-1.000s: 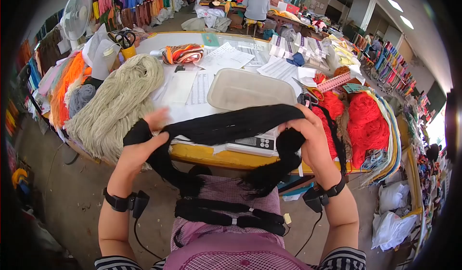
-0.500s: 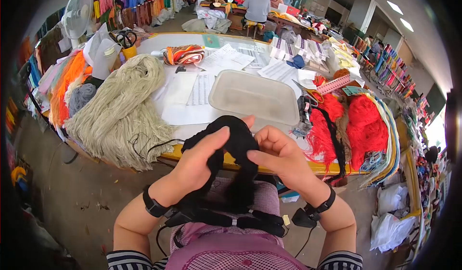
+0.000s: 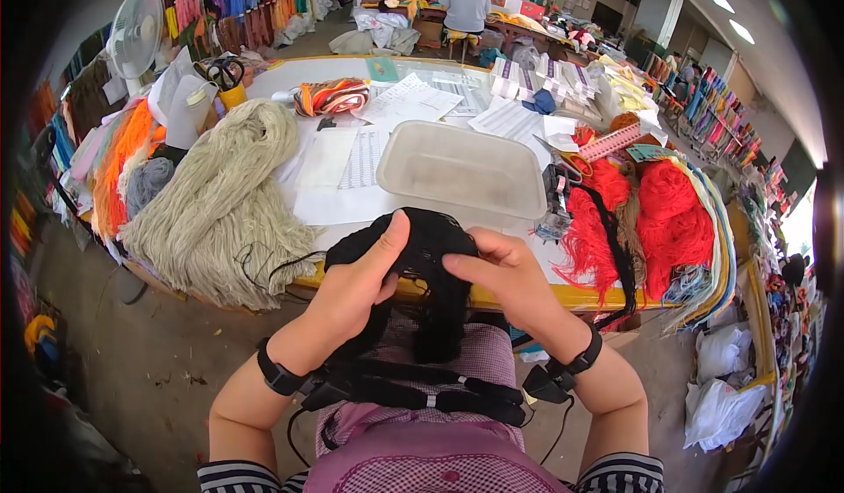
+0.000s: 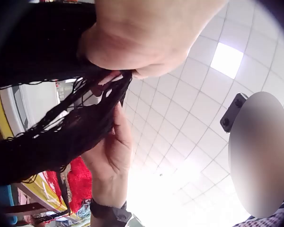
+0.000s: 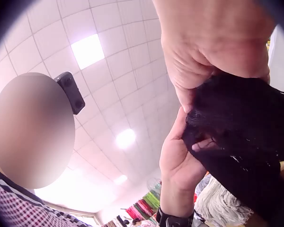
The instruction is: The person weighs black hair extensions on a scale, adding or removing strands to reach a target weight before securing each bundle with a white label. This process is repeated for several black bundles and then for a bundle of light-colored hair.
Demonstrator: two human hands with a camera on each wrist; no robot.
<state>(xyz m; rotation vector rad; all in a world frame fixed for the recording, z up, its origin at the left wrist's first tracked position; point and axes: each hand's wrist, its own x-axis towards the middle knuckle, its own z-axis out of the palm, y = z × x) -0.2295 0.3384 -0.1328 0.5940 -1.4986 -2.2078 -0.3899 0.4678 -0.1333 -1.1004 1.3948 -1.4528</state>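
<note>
A hank of black yarn (image 3: 435,269) hangs between both hands in front of the table edge. My left hand (image 3: 356,286) grips its left side, thumb up along the yarn and the other fingers hidden behind it. My right hand (image 3: 510,273) pinches the right side, its thumb lying over the strands. In the left wrist view, loose strands of the black yarn (image 4: 90,118) spread between the hands. The right wrist view shows the black yarn (image 5: 241,123) draped down from both hands. Another black bundle (image 3: 431,396), tied with a pale band, lies across the lap.
Beyond the hands stands a translucent plastic tub (image 3: 462,172). Pale grey-green yarn (image 3: 215,203) hangs over the table at left, red yarn (image 3: 673,216) at right. Scissors (image 3: 576,163) lie beside the red yarn. Paper sheets (image 3: 413,99) and a striped orange skein (image 3: 331,97) sit farther back.
The hands came together from wide apart, and the stretched black yarn is now gathered into a hanging bunch. Over the last half second it has spread a little wider between the fingers.
</note>
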